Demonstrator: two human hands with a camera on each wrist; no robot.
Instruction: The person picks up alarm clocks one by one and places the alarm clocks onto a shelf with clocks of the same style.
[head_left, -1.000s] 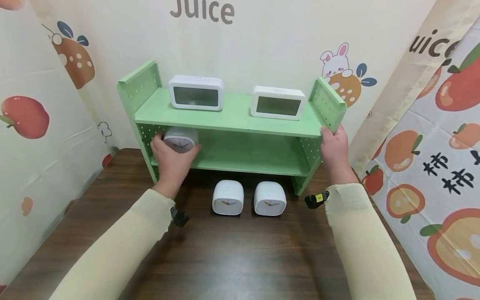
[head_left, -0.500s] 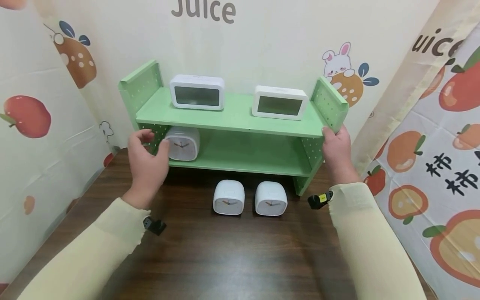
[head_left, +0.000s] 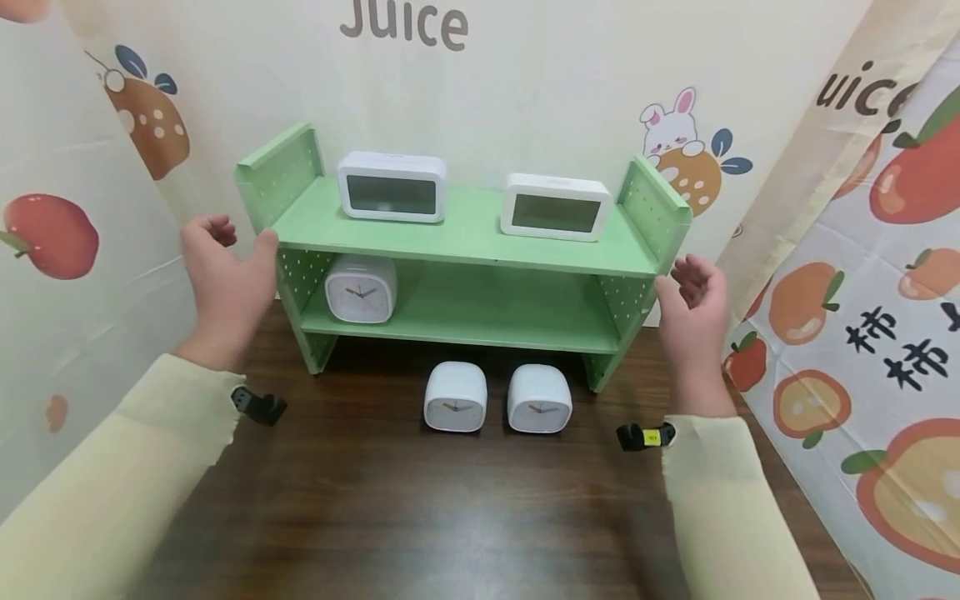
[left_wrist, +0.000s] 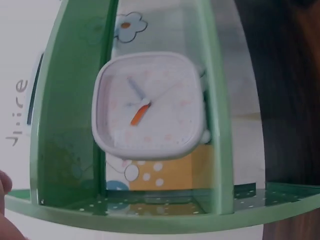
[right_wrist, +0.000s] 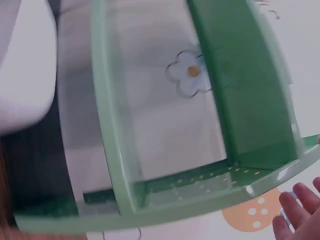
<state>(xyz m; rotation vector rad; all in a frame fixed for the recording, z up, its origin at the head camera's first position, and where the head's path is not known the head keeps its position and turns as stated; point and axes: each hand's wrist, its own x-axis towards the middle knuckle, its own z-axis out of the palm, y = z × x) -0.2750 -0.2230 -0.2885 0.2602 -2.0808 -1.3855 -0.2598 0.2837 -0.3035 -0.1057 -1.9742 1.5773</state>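
Observation:
A green two-tier shelf (head_left: pixel 465 308) stands on the dark wooden table. On its lower tier, at the left end, sits a white analog alarm clock (head_left: pixel 361 289), its dial filling the middle of the left wrist view. My left hand (head_left: pixel 231 287) is just outside the shelf's left side panel, thumb and fingers apart, with nothing in it. Beyond the right side panel my right hand (head_left: pixel 693 329) is raised with loosely bent fingers and holds nothing; some of its fingers (right_wrist: pixel 300 205) show in the right wrist view.
Two white digital clocks, a left one (head_left: pixel 392 187) and a right one (head_left: pixel 557 207), stand on the upper tier. In front of the shelf, on the table (head_left: pixel 465 508), are two more white analog clocks (head_left: pixel 456 397). Printed curtains (head_left: pixel 540 83) hang behind and at both sides.
My left hand has let go of the analog clock on the lower tier and moved left, out of the shelf. My right hand has released the right side panel and shifted slightly right.

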